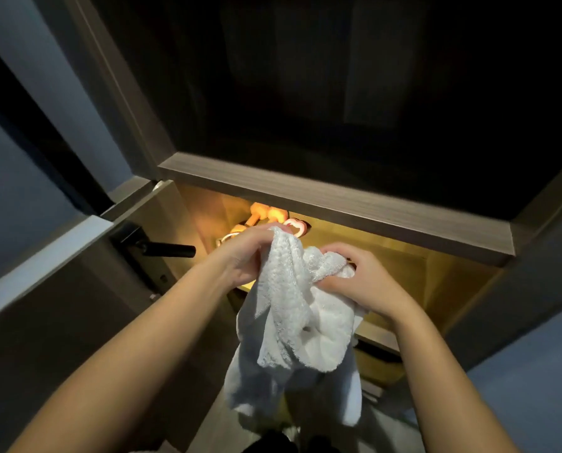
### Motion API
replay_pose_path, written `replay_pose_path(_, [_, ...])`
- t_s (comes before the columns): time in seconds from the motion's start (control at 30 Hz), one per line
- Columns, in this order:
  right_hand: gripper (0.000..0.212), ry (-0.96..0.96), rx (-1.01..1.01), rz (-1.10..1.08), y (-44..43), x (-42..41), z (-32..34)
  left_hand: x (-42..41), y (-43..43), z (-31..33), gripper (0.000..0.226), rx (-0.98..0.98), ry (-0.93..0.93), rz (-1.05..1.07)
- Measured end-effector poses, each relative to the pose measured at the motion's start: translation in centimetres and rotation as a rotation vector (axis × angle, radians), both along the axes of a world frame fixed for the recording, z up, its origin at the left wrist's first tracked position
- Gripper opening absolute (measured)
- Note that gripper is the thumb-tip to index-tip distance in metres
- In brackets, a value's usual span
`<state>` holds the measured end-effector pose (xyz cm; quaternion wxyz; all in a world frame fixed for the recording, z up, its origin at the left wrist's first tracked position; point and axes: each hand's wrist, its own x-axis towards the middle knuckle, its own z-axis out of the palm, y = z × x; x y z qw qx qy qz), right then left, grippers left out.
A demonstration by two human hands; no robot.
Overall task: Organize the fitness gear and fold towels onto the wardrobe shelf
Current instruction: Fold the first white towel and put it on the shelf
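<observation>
Wardrobe point(338, 93): filled the upper and centre frame; its upper compartment was dark and nothing could be made out inside.
Door point(61, 305): stood at left of frame, dark panel with a pale edge strip running diagonally.
Shelf board point(338, 204): wood-grain front edge crossed mid-frame from centre left down to the right, dividing the dark compartment from the one below.
Lit compartment point(452, 289): lay under the board, centre to right, glowing warm yellow.
Towel point(292, 315): white terry, bunched and unfolded, hung in lower centre frame in front of the lit compartment, held up by both hands; its lower end drooped toward the bottom edge.
Left hand point(243, 253): centre frame, fingers curled round the towel's top corner, gripping it.
Right hand point(361, 279): just right of centre, clenched on a gathered fold of the towel.
Door handle point(168, 249): black lever, left of the left hand, pointing right.
Dumbbells point(263, 214): orange, at the back left of the lit compartment, partly hidden behind the left hand.
Pink-and-white item point(296, 225): small, just beside the dumbbells; its kind was unclear.
</observation>
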<state>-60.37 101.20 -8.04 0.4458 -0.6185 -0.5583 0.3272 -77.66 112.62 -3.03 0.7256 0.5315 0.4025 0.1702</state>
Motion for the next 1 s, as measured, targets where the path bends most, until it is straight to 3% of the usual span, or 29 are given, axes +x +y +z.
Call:
replay_pose_path(0.23, [0.04, 0.081, 0.059, -0.178, -2.6, -2.5, -8.7, -1.1, -1.2, -7.3, 0.004, 0.021, -0.048, -0.168])
replay_pose_path(0.4, [0.036, 0.085, 0.156, -0.235, -6.3, -7.7, -13.5, -5.6, -4.0, -12.7, 0.009, 0.031, -0.165, -0.166])
replay_pose_path(0.5, [0.033, 0.095, 0.207, -0.232, -9.4, -11.6, -13.9, -9.1, -6.7, -13.8, 0.024, 0.084, -0.236, -0.208])
replay_pose_path(0.63, [0.027, 0.09, 0.221, -0.19, -14.1, -15.9, -11.2, -13.3, -10.3, -12.1, 0.012, 0.158, -0.255, -0.251])
replay_pose_path(0.8, [0.033, 0.099, -0.09, -0.113, -17.8, -18.7, -12.9, -17.0, -13.1, -15.5, 0.041, 0.182, -0.184, -0.384])
replay_pose_path(1.0, [0.033, 0.163, -0.582, -0.193, -18.5, -21.5, -27.3, -19.5, -15.2, -29.2, 0.015, 0.154, 0.191, -0.238])
